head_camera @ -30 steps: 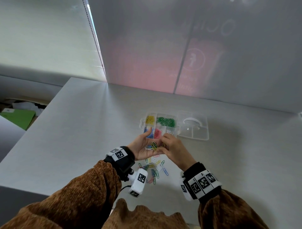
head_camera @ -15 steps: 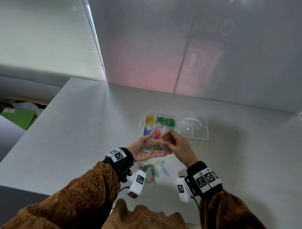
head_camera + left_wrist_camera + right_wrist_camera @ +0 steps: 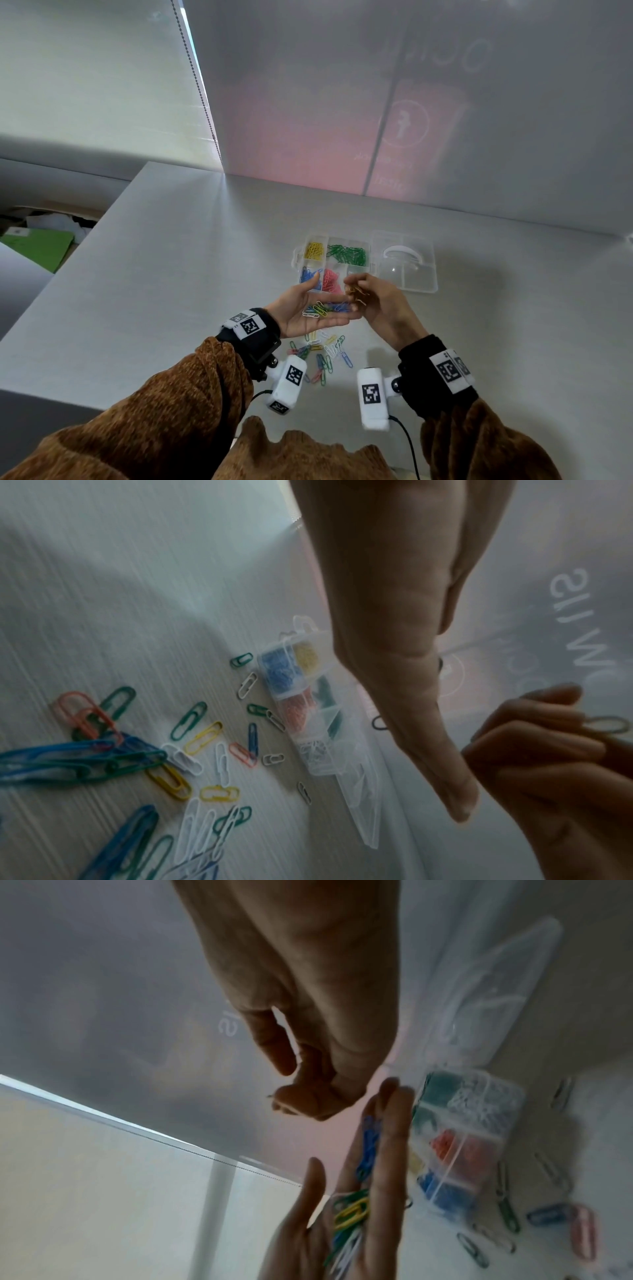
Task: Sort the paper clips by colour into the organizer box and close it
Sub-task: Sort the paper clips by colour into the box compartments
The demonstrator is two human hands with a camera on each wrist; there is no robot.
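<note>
Several yellow clips (image 3: 356, 294) pinched in right hand (image 3: 380, 308), fingers curled round them. Left hand (image 3: 301, 308) flat, palm up, carrying mixed clips (image 3: 323, 309). Box (image 3: 334, 262) open on tabletop (image 3: 171, 274), just beyond both hands; yellow compartment (image 3: 314, 250) lies ahead and left of right grip, at far-left corner. Right hand holds load, so nearer. Loose clips (image 3: 322, 353) lie below hands.
</note>
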